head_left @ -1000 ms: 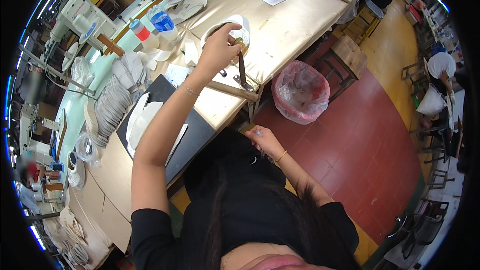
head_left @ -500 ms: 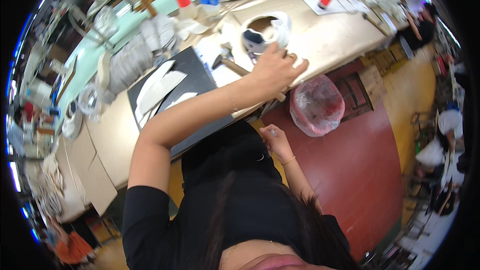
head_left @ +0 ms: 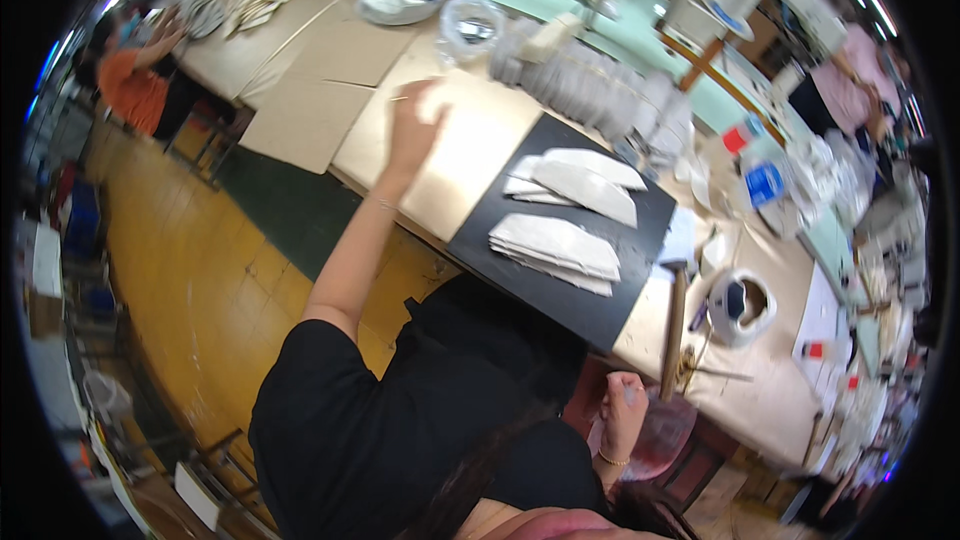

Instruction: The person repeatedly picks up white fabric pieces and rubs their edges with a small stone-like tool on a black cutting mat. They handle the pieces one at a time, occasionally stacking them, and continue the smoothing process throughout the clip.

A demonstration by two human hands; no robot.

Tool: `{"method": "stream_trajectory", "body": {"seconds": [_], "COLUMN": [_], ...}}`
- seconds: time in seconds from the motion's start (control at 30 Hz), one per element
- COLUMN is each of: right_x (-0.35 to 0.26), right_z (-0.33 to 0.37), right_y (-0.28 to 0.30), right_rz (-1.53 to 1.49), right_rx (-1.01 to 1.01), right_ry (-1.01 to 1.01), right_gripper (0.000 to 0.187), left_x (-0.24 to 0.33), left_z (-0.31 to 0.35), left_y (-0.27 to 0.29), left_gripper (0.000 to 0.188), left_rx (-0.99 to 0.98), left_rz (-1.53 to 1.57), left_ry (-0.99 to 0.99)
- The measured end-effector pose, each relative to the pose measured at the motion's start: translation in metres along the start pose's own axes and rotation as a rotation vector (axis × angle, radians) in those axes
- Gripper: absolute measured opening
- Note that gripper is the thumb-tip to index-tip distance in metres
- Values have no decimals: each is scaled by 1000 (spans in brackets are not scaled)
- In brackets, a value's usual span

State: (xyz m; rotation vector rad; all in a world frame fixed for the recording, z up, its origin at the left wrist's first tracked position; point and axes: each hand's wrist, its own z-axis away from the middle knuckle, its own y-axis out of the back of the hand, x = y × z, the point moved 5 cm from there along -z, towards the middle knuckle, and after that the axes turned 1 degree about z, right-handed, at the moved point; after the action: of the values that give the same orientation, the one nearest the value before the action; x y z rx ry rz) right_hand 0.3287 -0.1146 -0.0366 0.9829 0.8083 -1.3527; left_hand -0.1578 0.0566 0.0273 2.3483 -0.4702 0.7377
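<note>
**Left hand out over the table, right hand low by the edge**

The left hand point(head_left: 415, 130) is stretched far out over the tan table point(head_left: 470, 155). It is blurry. A thin stick point(head_left: 398, 98) pokes out beside the fingers, but I cannot tell if the hand is pinching it or is open.

The right hand point(head_left: 622, 410) is down low, just under the table edge. Its fingers are curled in loosely, and I cannot tell if it holds anything. A pink bag point(head_left: 665, 430) sits right beside it.

Near that hand a hammer point(head_left: 672, 325) lies on the table. Just past it stands a white cup point(head_left: 742, 305) with something dark inside.

A black mat point(head_left: 590, 290) lies between the two hands. White flat pieces point(head_left: 560, 245) are stacked on it.

Farther off, near the left hand, is a clear bowl point(head_left: 470, 25). What is in it is too blurry to tell. A red and blue bottle point(head_left: 762, 175) stands at the far right.
</note>
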Motion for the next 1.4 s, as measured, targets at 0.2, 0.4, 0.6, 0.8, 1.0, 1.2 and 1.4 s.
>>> {"method": "stream_trajectory", "body": {"seconds": [0.2, 0.4, 0.6, 0.8, 1.0, 1.2, 1.4], "right_x": [-82, -128, -189, -266, -304, -314, -298], "right_z": [-37, -62, -113, -224, -322, -388, -400], "right_y": [-49, -148, -251, -414, -584, -689, -717], "right_rz": [107, 293, 692, 910, 1349, 1577, 1639], "right_rx": [-180, -457, -725, -638, -375, -176, -273], "right_ry": [146, 146, 499, 1032, 1373, 1533, 1600], "right_gripper": [18, 16, 18, 19, 31, 36, 18], "left_x": [-207, -238, -240, -244, -241, -238, -242], "left_z": [99, 121, 84, 93, 93, 87, 97], "left_y": [161, 133, 155, 124, 122, 119, 133], "left_gripper": [88, 28, 19, 34, 43, 44, 41], "left_rx": [742, 428, 594, 684, 777, 813, 766], "left_rz": [-109, 983, 727, 738, 685, 602, 340], "left_ry": [1026, 1240, 1039, 1110, 1071, 1068, 1091]}}
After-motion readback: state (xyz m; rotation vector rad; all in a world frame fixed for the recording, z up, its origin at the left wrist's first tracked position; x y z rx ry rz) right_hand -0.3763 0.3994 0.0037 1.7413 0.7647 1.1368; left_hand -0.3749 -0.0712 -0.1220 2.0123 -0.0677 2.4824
